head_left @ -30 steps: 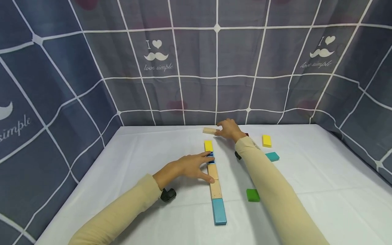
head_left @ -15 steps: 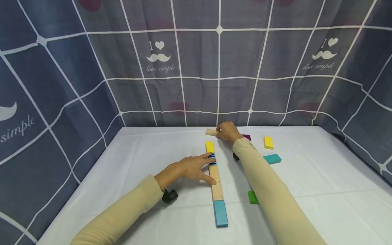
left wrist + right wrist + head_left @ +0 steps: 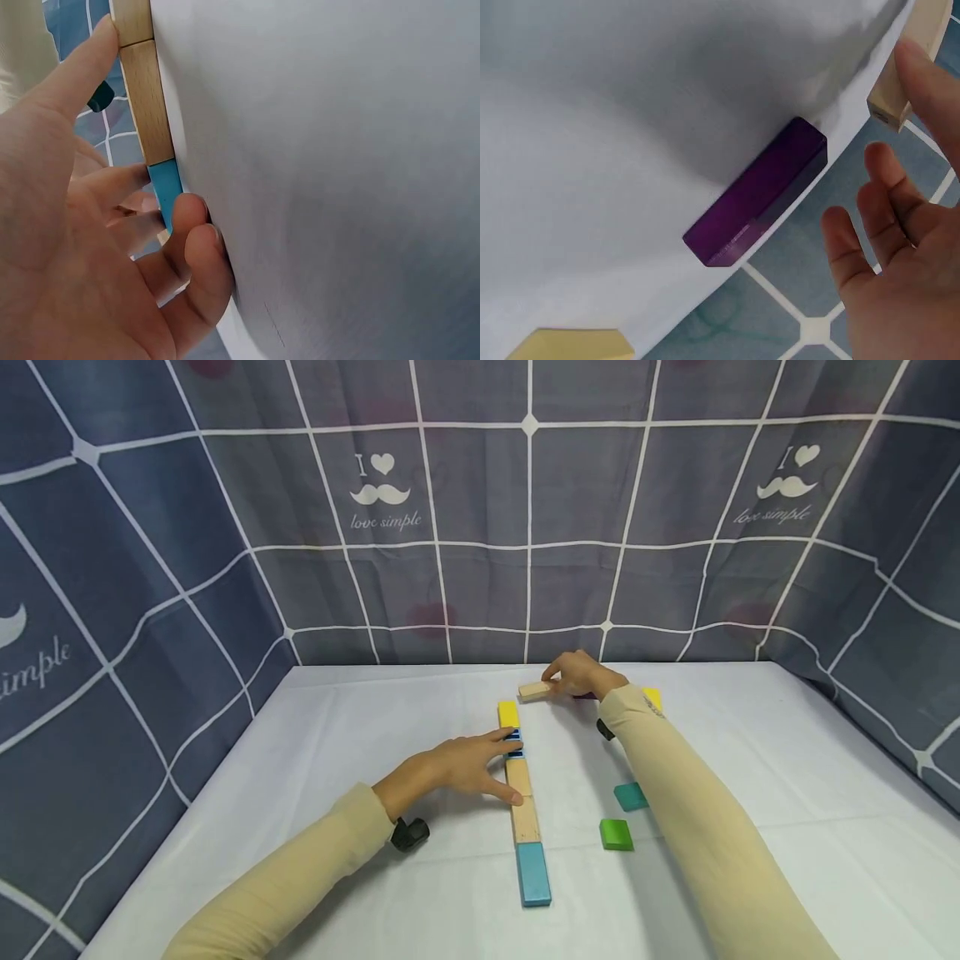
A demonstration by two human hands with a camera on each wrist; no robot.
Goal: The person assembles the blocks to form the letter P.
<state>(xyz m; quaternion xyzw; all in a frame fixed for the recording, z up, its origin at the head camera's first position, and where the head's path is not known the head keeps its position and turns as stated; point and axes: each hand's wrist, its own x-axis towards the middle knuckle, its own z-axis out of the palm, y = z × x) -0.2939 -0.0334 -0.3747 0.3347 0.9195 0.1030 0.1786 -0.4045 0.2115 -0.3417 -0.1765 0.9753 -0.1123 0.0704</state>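
A straight row of blocks runs toward me: a yellow block [image 3: 508, 715], a blue-striped block [image 3: 513, 750], two wooden blocks [image 3: 527, 820] and a blue block [image 3: 533, 875]. My left hand [image 3: 471, 765] lies along the row from its left side, fingers spread. Its thumb touches wood, and its index and middle fingertips reach the striped block. At the far end, my right hand [image 3: 581, 674] pinches a separate plain wooden block [image 3: 534, 691]; its thumb is on that block in the right wrist view. A purple block [image 3: 757, 195] lies near that hand, mostly hidden in the head view.
Loose blocks lie to the right: a green one [image 3: 617, 834], a teal one [image 3: 630, 796] beside my right forearm, and a yellow one [image 3: 654, 697] partly behind the sleeve. The white-covered table [image 3: 360, 718] ends at a grey checked curtain [image 3: 480, 585].
My right hand has shifted right with the plain wooden block. The forearm now uncovers a teal block on its left and covers where one showed on its right. My left hand stays put.
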